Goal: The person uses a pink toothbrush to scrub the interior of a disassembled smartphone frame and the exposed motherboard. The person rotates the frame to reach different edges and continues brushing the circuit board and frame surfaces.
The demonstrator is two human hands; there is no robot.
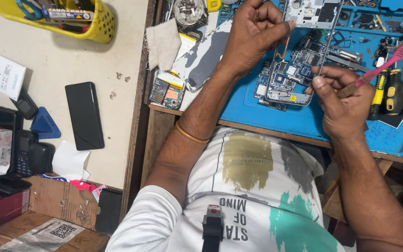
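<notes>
Blue repair mat, cluttered workbench

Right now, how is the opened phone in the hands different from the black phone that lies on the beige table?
The opened phone is held up over the blue mat by the left hand and right hand; the black phone lies flat and untouched. The opened phone shows bare circuit boards and a metal frame; the black phone is closed, plain and dark. Both are slim rectangles.

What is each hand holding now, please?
Left hand: closed on the phone frame.
Right hand: closed on the pink toothbrush, also touching the frame.
</notes>
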